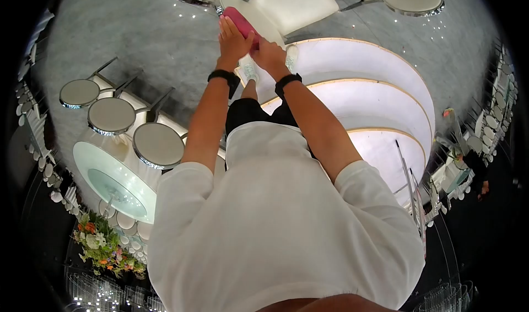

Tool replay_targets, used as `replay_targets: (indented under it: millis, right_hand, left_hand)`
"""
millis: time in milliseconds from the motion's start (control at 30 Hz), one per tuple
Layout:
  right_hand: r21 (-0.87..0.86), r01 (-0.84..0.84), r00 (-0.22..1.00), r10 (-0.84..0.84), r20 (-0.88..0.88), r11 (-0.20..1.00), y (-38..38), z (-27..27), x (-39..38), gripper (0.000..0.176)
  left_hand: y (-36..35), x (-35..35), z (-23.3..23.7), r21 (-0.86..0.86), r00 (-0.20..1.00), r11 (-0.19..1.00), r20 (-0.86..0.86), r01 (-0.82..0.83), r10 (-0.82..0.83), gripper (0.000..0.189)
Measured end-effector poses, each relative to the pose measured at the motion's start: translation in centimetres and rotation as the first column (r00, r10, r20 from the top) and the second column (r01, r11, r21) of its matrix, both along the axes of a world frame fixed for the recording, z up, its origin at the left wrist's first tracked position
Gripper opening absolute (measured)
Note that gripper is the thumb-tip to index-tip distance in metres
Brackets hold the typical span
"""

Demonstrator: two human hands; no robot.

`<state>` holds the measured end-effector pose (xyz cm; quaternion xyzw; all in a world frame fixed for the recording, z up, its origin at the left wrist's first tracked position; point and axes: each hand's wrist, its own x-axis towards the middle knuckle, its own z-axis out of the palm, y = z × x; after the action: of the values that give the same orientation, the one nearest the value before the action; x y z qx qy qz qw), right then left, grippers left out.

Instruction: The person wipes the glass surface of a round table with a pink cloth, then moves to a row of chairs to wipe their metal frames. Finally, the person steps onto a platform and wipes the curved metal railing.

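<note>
Pink object, held out ahead over the white steps. Left hand: fingers flat along its side, apparently steadying. Right hand: fingers closed round its near end.

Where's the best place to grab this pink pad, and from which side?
Likely by its long edges near the close end, one hand from each side. The pink pad is long, flat and points away from the body; the left hand lies open along its left edge and the right hand covers its near end.
</note>
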<state>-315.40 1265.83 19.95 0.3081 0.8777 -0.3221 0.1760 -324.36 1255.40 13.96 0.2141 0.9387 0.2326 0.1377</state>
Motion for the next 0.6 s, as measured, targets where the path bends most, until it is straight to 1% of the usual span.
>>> replay_targets:
  millis: [33, 67, 133, 167, 200, 233, 267, 300, 333, 367, 433, 467, 500, 533, 567, 600]
  right_hand:
    - [-0.008, 0.003, 0.998, -0.003, 0.067, 1.000, 0.2, -0.2, 0.4, 0.043]
    - [-0.014, 0.005, 0.998, -0.004, 0.065, 1.000, 0.4, -0.4, 0.8, 0.043]
    - [0.008, -0.033, 0.978, 0.031, 0.207, 0.999, 1.0, -1.1, 1.9, 0.043]
    - [0.009, -0.031, 0.979, 0.029, 0.203, 0.999, 1.3, -1.1, 2.7, 0.043]
    - [0.003, -0.069, 0.967, 0.067, 0.246, 0.998, 1.5, -0.7, 3.4, 0.039]
    - [-0.001, -0.117, 0.952, 0.112, 0.286, 0.993, 1.8, -0.4, 3.8, 0.035]
    - [-0.036, -0.169, 0.938, 0.172, 0.301, 0.985, 1.9, -0.2, 4.2, 0.036]
    - [-0.075, -0.223, 0.919, 0.236, 0.317, 0.972, 1.8, -0.5, 4.6, 0.037]
    - [-0.147, -0.268, 0.901, 0.302, 0.312, 0.952, 1.8, -0.9, 4.8, 0.038]
    - [-0.144, -0.289, 0.896, 0.320, 0.307, 0.947, 1.5, -1.5, 4.9, 0.038]
    - [-0.088, -0.115, 0.971, 0.131, 0.200, 0.989, 0.7, -0.5, 5.1, 0.041]
    - [-0.127, -0.082, 0.991, 0.095, 0.096, 0.988, 0.5, -0.4, 5.1, 0.042]
    - [-0.121, -0.095, 0.989, 0.107, 0.100, 0.988, 0.3, -0.4, 4.8, 0.042]
    - [-0.119, -0.105, 0.995, 0.104, -0.007, 0.987, 0.1, -0.3, 4.4, 0.039]
    - [-0.117, -0.113, 0.989, 0.099, -0.114, 0.987, -0.1, -0.1, 3.9, 0.035]
    - [-0.116, -0.132, 0.985, 0.117, -0.131, 0.984, -0.2, -0.1, 3.2, 0.031]
  left_hand:
    - [-0.1, 0.9, 0.6, -0.007, 0.999, 1.000, -0.039, 0.023, -0.024, 0.108]
    - [0.1, 2.1, 1.3, -0.023, 0.999, 1.000, -0.039, 0.018, -0.019, 0.109]
    - [0.3, 4.6, 1.7, -0.065, 0.996, 0.997, -0.075, 0.047, -0.052, 0.107]
    - [0.3, 5.7, 1.8, -0.097, 0.990, 0.993, -0.112, 0.070, -0.081, 0.105]
    - [0.1, 6.8, 2.1, -0.091, 0.990, 0.994, -0.122, 0.063, -0.074, 0.105]
    - [-0.3, 8.2, 2.5, -0.116, 0.987, 0.986, -0.088, 0.123, -0.133, 0.099]
    - [-0.6, 9.2, 2.9, -0.141, 0.981, 0.974, -0.051, 0.177, -0.185, 0.094]
    - [-0.8, 9.7, 3.3, -0.140, 0.985, 0.979, -0.060, 0.151, -0.160, 0.094]
    - [-0.9, 10.2, 3.7, -0.124, 0.984, 0.977, -0.032, 0.172, -0.178, 0.092]
    - [-1.1, 10.4, 3.9, -0.106, 0.980, 0.975, -0.003, 0.198, -0.199, 0.089]
    - [-1.2, 9.5, 4.4, -0.094, 0.983, 0.978, -0.004, 0.184, -0.185, 0.087]
    - [-1.4, 9.0, 4.5, -0.180, 0.971, 0.957, -0.026, 0.228, -0.236, 0.086]
    - [-1.5, 8.6, 4.7, -0.265, 0.956, 0.926, -0.038, 0.270, -0.289, 0.085]
    - [-1.5, 8.1, 5.0, -0.258, 0.960, 0.930, -0.035, 0.261, -0.279, 0.085]
    - [-1.2, 7.1, 5.2, -0.210, 0.971, 0.953, -0.049, 0.220, -0.235, 0.087]
    - [-1.0, 5.9, 5.2, -0.161, 0.980, 0.971, -0.065, 0.178, -0.191, 0.089]
